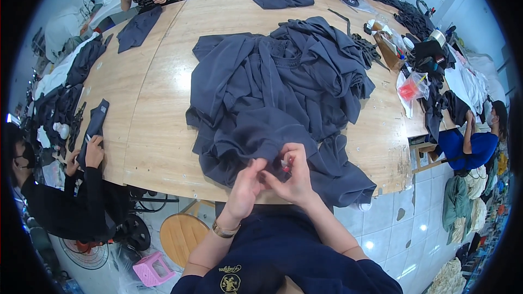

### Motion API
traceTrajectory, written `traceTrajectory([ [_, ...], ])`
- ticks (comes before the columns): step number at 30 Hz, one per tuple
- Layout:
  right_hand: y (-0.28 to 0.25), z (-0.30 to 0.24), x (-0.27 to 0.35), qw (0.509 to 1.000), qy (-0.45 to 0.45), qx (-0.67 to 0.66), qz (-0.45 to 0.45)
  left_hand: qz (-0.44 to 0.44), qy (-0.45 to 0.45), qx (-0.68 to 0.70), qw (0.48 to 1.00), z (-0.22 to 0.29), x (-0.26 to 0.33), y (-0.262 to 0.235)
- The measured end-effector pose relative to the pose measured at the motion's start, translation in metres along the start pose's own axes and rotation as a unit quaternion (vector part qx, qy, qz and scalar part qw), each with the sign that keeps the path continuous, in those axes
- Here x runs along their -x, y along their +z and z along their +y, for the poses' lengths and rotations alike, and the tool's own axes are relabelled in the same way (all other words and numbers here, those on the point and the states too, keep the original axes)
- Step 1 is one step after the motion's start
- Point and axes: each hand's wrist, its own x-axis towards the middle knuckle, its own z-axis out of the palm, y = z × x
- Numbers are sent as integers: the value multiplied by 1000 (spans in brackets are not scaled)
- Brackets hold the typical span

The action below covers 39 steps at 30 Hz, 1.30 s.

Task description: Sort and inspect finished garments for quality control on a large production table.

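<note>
A heap of dark grey garments (pixel 261 90) with gathered, elastic-looking parts lies before me on the wooden table. At its near edge, my left hand (pixel 243 189) pinches a fold of the cloth between thumb and fingers. Close beside it, my right hand (pixel 295 182) is closed around a small red tool (pixel 286 166). Most of that tool is hidden in my fingers, so its exact kind does not show. My two thumbs nearly meet over the fabric. One garment part hangs over the table's front edge to the right of my hands.
Co-workers handle dark cloth at the left, far left and far middle of the table (pixel 158 103). A red drink bag (pixel 412 88) and a cardboard box (pixel 388 51) sit at the right. A wooden stool (pixel 185 239) and pink plastic stool (pixel 153 268) stand below left.
</note>
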Motion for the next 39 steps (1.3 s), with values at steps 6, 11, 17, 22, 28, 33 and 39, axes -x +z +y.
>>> traceTrajectory([
  [6, -4, 14, -4, 997, 20, 25, 65, -3, 164, -565, 809, 23, -3, 2],
  [11, -13, 19, -4, 910, 241, -330, 66, 102, 260, -667, 690, 32, -16, 15],
  [17, -29, 19, -7, 833, 319, -450, 40, -26, 220, -657, 721, 32, -24, -10],
  [22, -26, 22, -7, 870, 297, -393, 37, -8, 225, -608, 762, 17, -23, -2],
  [28, -36, 19, -12, 854, 355, -378, 32, -22, 152, -578, 801, 18, -29, -10],
  [33, -31, 25, -9, 719, 470, -512, -8, 11, 135, -393, 909, 19, -44, -23],
  [39, -28, 34, -12, 680, 508, -529, 20, -81, 246, -596, 760, 31, -37, -2],
])
